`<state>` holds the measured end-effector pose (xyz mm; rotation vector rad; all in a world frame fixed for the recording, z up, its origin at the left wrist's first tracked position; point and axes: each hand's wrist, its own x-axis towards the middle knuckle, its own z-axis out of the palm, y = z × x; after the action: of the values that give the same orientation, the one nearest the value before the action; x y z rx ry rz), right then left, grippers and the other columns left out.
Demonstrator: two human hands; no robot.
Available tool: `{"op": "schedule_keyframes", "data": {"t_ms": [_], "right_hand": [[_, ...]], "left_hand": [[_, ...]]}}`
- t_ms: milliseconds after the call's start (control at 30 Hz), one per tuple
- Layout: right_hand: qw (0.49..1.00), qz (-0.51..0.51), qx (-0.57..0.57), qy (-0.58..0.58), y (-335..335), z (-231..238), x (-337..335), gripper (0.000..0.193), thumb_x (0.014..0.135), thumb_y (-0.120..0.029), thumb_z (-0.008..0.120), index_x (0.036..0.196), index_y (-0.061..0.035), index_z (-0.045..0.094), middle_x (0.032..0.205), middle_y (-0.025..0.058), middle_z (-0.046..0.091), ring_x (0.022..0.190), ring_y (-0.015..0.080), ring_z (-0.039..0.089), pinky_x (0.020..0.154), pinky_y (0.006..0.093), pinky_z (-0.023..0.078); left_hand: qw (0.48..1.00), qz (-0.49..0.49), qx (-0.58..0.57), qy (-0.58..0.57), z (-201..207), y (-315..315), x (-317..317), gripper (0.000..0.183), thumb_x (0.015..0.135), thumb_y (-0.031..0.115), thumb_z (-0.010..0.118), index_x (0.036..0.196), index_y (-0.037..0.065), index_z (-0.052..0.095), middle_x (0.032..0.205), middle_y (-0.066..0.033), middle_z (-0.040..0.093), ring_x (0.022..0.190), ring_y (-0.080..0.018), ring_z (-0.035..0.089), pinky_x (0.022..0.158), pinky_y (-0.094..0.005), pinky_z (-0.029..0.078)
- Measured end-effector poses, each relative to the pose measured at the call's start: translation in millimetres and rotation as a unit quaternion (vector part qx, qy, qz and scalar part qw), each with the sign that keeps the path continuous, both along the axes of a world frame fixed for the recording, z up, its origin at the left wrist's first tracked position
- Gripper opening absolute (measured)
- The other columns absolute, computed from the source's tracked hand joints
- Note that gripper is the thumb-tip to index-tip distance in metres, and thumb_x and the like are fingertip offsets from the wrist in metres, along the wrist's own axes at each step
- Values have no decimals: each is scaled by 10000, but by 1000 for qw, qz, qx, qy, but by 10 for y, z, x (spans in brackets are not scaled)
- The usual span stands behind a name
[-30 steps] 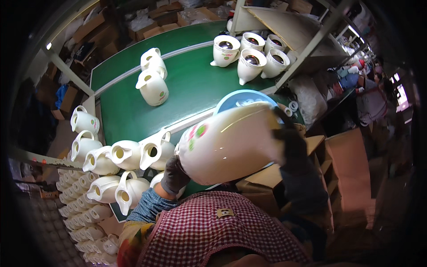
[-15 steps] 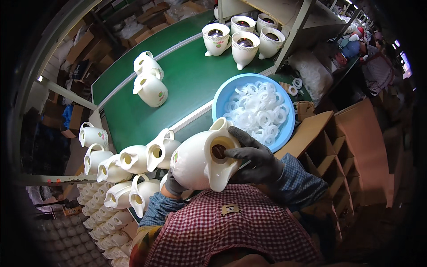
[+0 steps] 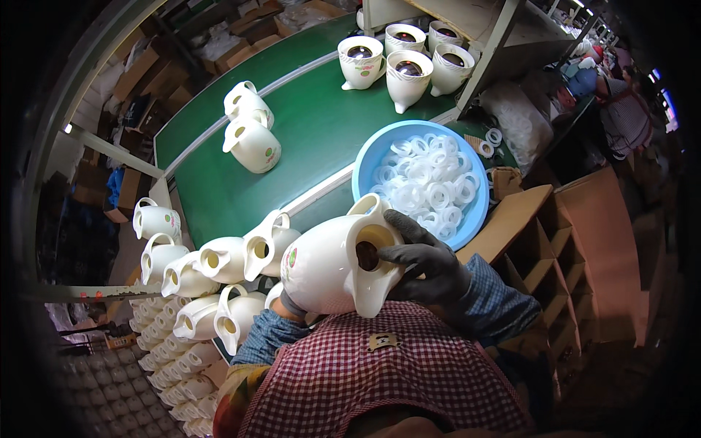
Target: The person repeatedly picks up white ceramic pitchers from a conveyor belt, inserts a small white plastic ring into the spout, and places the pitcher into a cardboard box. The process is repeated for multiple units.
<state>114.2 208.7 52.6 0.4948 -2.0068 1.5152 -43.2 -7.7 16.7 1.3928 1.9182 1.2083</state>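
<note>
A glossy white plastic jug body (image 3: 318, 263) lies tilted in front of my chest, its wide mouth and spout turned to the right and a small printed mark on its side. My left hand (image 3: 290, 305), in a grey glove, supports it from underneath on the left; most of its fingers are hidden behind the jug. My right hand (image 3: 432, 269), also gloved in grey, grips the mouth's edge. One finger lies by the handle at the top, and another reaches into the opening. Inside the mouth shows a dark, brownish round hollow.
Beyond my right hand stands a blue basin (image 3: 478, 219) heaped with translucent white rings (image 3: 420, 179). Several similar jugs (image 3: 221, 257) line the left, with two more on the green table (image 3: 212, 171). Upturned white jug bodies (image 3: 407, 80) stand at the back. A divided cardboard box (image 3: 537, 255) is at right.
The whole view has shifted slightly. The jug is turned a little further, showing more of its mouth, while both hands keep their hold on it.
</note>
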Motion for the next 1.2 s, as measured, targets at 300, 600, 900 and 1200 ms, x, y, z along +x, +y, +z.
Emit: {"op": "schedule_keyframes", "data": {"t_ms": [300, 600, 900, 1200], "right_hand": [[997, -63, 47, -28, 17, -53, 53, 738, 811, -147, 873, 1451, -37, 522, 1591, 322, 372, 1499, 471, 359, 1208, 542, 348], [994, -96, 55, -9, 4, -69, -66, 972, 769, -135, 905, 1570, -7, 370, 1613, 304, 342, 1506, 446, 352, 1225, 518, 335], [958, -85, -35, -273, 112, -66, -72, 581, 919, -208, 732, 1433, 7, 565, 1388, 242, 618, 1290, 364, 607, 1115, 441, 465], [954, -55, -11, -294, 156, -242, -157, 491, 943, -221, 709, 1363, 16, 616, 1319, 252, 666, 1185, 393, 669, 1018, 447, 537]], "left_hand": [[992, -40, 51, -105, -429, -217, -243, 823, 884, 272, 829, 1577, 123, 409, 1548, -124, 500, 1404, -257, 491, 1184, -407, 392], [835, 120, 156, -514, -235, -408, -267, 761, 933, 323, 776, 1550, 62, 414, 1508, -134, 544, 1407, -289, 511, 1146, -436, 445], [979, 122, 39, 158, 262, 1223, -2475, 416, 815, 85, 797, 1186, -66, 683, 1504, -175, 525, 1341, -311, 544, 1121, -397, 434], [844, 155, -285, 428, -576, 3096, -3655, 465, 858, 122, 735, 1319, 150, 687, 1570, -77, 410, 1487, -338, 362, 1225, -448, 371]]}}
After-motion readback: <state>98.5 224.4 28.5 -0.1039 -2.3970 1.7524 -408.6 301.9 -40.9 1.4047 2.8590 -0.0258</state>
